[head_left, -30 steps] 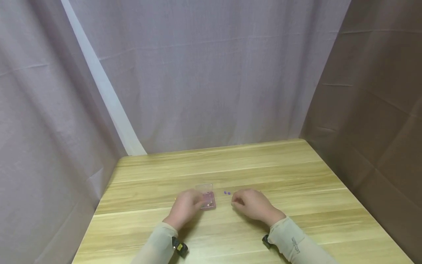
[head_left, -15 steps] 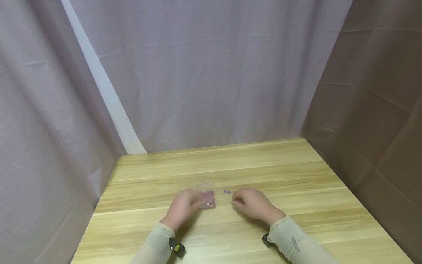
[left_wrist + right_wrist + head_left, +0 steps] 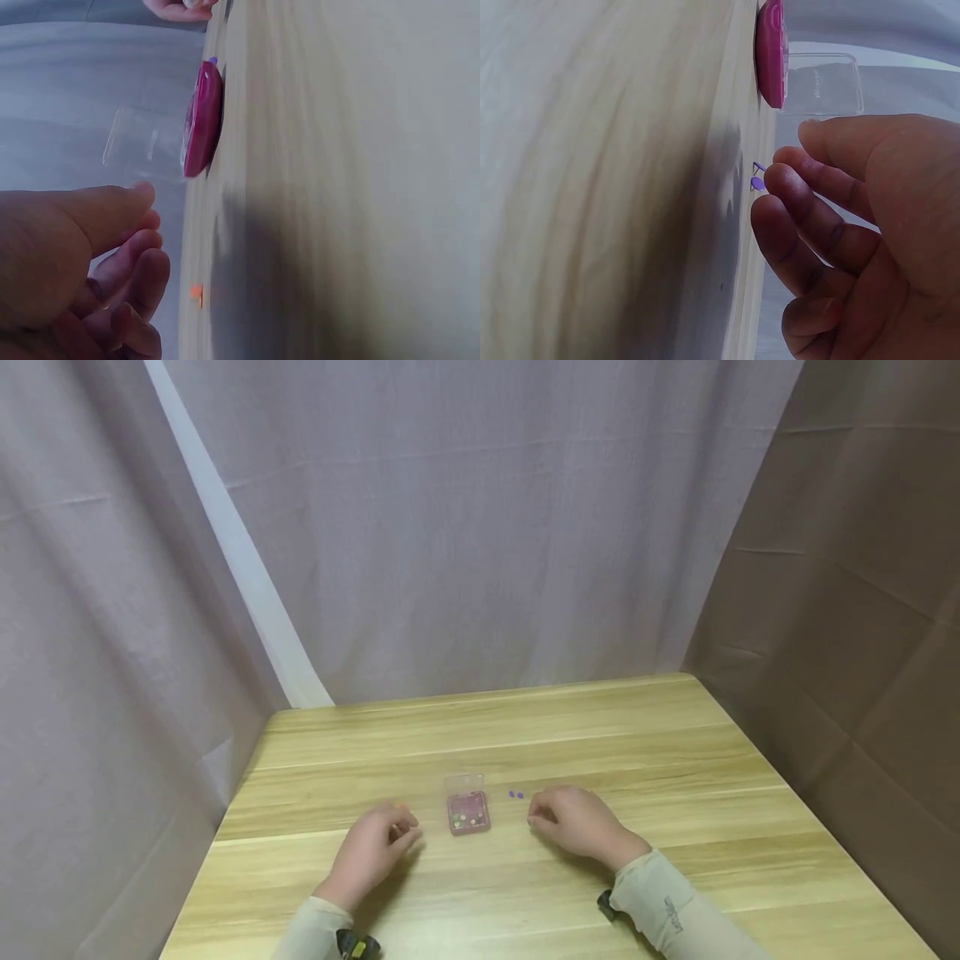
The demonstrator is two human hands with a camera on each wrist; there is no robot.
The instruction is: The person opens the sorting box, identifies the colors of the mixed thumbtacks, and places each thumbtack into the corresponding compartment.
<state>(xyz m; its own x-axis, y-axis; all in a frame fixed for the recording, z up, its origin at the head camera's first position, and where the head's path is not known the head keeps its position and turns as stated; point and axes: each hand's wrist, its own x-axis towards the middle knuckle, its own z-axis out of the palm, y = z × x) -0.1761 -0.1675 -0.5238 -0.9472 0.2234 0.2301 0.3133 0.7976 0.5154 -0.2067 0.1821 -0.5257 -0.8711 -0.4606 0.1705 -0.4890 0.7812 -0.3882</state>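
A small pink box stands on the table with its clear lid raised. Several small pieces in green, white and other colours lie inside. My left hand hovers left of the box, fingers loosely bent and nothing visible between them. Close to its fingertips, an orange piece, probably a thumbtack, lies on the table. To the right of the box are two purple thumbtacks. My right hand is beside them, its fingers relaxed and slightly curled, with no object visible in it.
The wood-grain table runs back to a grey curtain. A brown curtain hangs along the right side. Each wrist wears a dark strapped device.
My left hand has moved from over the box to the left and toward me, uncovering the small pieces inside. The right hand has stayed almost still.
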